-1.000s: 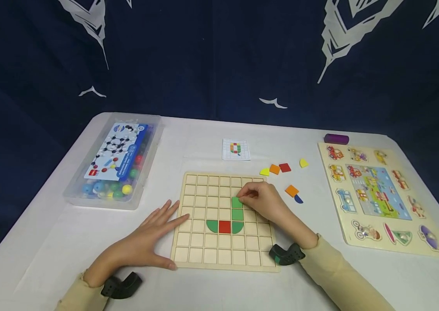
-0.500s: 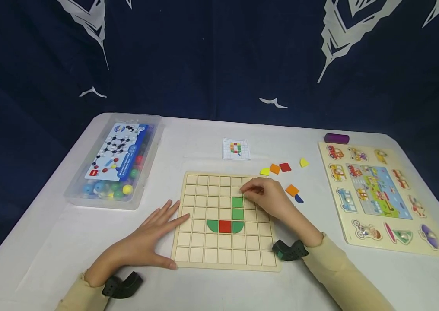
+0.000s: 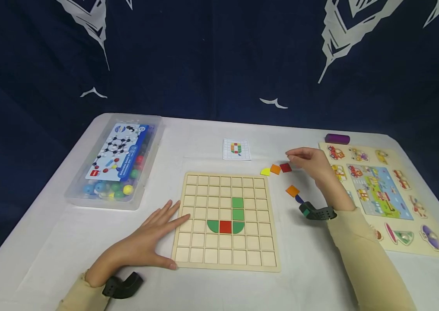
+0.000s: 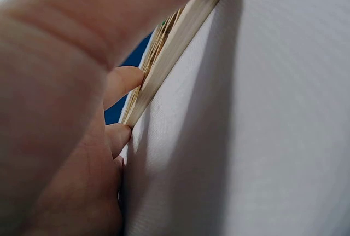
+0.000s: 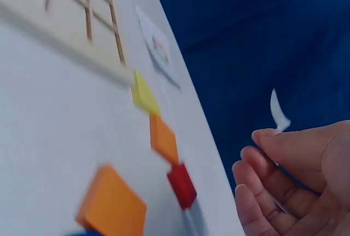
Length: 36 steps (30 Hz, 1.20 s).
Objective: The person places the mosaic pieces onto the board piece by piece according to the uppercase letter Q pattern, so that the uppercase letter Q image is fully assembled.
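Wooden and gridded, the board (image 3: 225, 255) is touched by the spread left hand (image 3: 141, 246), green tiles (image 3: 237, 214) seated in it, while farther off, beside the loose red tile (image 3: 285, 167), the right hand (image 3: 314, 166) is held half-curled around nothing visible, a fetch seemingly in hand and a pinch called for

The left grip (image 3: 147, 244), fingers spread, touches the near-left edge of a wooden grid board (image 3: 212, 255) holding green tiles (image 3: 237, 214) and a red square (image 3: 225, 226). Beyond that grip lies a clear plastic case (image 3: 76, 186). The right grip (image 3: 310, 163), fingers bent, hangs just beside a loose red tile (image 3: 285, 167); left of it lies a pattern card (image 3: 227, 153), right of it a peg puzzle (image 3: 421, 242).
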Available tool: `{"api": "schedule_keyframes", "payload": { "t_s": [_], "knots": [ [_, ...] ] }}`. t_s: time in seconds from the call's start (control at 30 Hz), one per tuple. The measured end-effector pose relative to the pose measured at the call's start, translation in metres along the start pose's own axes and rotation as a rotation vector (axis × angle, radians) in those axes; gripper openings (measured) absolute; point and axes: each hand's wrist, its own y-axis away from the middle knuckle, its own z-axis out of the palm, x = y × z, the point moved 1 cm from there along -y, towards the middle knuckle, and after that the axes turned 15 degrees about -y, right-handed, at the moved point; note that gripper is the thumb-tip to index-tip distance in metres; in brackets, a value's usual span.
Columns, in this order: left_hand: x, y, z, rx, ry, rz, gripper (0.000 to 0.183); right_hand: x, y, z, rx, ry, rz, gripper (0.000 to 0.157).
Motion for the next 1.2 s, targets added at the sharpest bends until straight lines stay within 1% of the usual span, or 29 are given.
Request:
{"api": "schedule_keyframes", "payload": {
  "t_s": [0.17, 0.23, 0.3, 0.4, 0.53, 0.73, 0.83, 1.07, 1.2],
  "knots": [
    [0.000, 0.000, 0.001, -0.003, -0.006, -0.001, 0.105, 0.011, -0.011, -0.005, -0.045, 0.044, 0.089, 0.034],
    [0.000, 0.000, 0.001, 0.000, -0.007, 0.003, 0.105, 0.015, -0.014, -0.006, -0.084, 0.069, 0.097, 0.035],
    [0.000, -0.001, 0.001, 0.000, -0.005, 0.004, 0.104, 0.019, -0.016, -0.005, -0.097, 0.085, 0.109, 0.035],
    [0.000, -0.001, 0.001, 0.001, -0.002, 0.006, 0.104, 0.023, -0.017, -0.004, -0.123, 0.139, 0.098, 0.035],
    [0.000, -0.001, 0.001, -0.001, -0.002, 0.001, 0.104, 0.025, -0.017, -0.003, -0.146, 0.222, 0.039, 0.036],
    [0.000, -0.001, 0.001, -0.006, -0.007, -0.008, 0.105, 0.025, -0.014, 0.001, -0.119, 0.280, -0.057, 0.029],
    [0.000, -0.001, 0.001, -0.005, -0.011, -0.006, 0.105, 0.025, -0.012, 0.002, -0.102, 0.274, -0.069, 0.027],
    [0.001, -0.001, 0.001, -0.006, -0.007, -0.011, 0.105, 0.024, -0.008, 0.002, -0.045, 0.233, -0.042, 0.021],
    [0.000, -0.001, 0.001, -0.009, -0.005, -0.018, 0.106, 0.020, -0.004, -0.002, -0.016, 0.228, -0.070, 0.018]
  ]
}}
